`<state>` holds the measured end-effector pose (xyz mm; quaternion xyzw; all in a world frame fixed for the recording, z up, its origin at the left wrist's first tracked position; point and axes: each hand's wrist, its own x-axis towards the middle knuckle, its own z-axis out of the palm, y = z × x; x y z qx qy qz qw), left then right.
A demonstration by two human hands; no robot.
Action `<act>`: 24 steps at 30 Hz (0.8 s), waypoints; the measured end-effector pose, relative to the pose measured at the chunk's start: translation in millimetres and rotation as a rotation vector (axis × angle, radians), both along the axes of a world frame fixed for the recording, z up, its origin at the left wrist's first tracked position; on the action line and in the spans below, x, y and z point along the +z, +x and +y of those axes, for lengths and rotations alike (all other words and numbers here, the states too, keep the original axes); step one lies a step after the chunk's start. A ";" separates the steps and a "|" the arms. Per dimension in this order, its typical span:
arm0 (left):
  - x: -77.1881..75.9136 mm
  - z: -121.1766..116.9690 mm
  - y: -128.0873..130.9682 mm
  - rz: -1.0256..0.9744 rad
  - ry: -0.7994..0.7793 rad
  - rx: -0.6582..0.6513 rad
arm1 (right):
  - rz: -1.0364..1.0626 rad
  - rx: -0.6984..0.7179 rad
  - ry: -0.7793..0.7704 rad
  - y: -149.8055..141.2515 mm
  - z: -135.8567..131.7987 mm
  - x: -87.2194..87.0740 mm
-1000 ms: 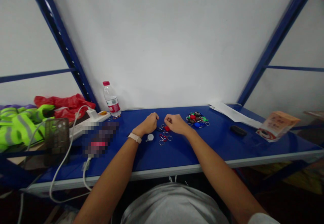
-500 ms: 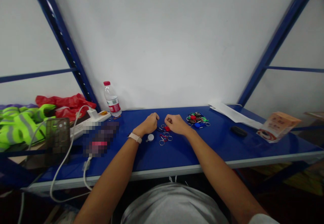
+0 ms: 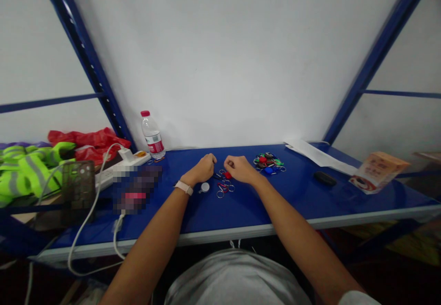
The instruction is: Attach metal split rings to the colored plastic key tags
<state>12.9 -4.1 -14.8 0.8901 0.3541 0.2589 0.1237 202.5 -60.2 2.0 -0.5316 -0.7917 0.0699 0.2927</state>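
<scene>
On the blue metal table [image 3: 292, 199], the left hand [image 3: 202, 168] and right hand [image 3: 240, 169] rest apart in loose fists. Steel split key rings [image 3: 220, 194] between them look light, stiff and slippery, best pinched at the rim; plastic key fobs [image 3: 269, 162] lie nearby.

We've got room on the blue shelf [image 3: 303, 194] right of the fob pile [image 3: 269, 162]; key rings [image 3: 224, 188] sit btwn our L hand [image 3: 201, 168] & R hand [image 3: 240, 169].

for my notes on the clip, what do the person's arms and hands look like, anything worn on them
Both forearms are bare, and neither the left hand nor the right hand wears a glove. A pale wristband circles the left wrist. A pale grey short sleeve shows at the bottom edge, on the right arm.
</scene>
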 end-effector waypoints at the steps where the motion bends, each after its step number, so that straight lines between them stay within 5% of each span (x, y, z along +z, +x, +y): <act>1: 0.4 -0.5 0.0 0.002 -0.002 0.000 | 0.001 -0.001 -0.001 0.0 -0.1 0.2; 24: 3.5 -2.6 1.1 0.030 0.006 0.016 | 0.007 0.010 0.009 0.5 0.9 -1.5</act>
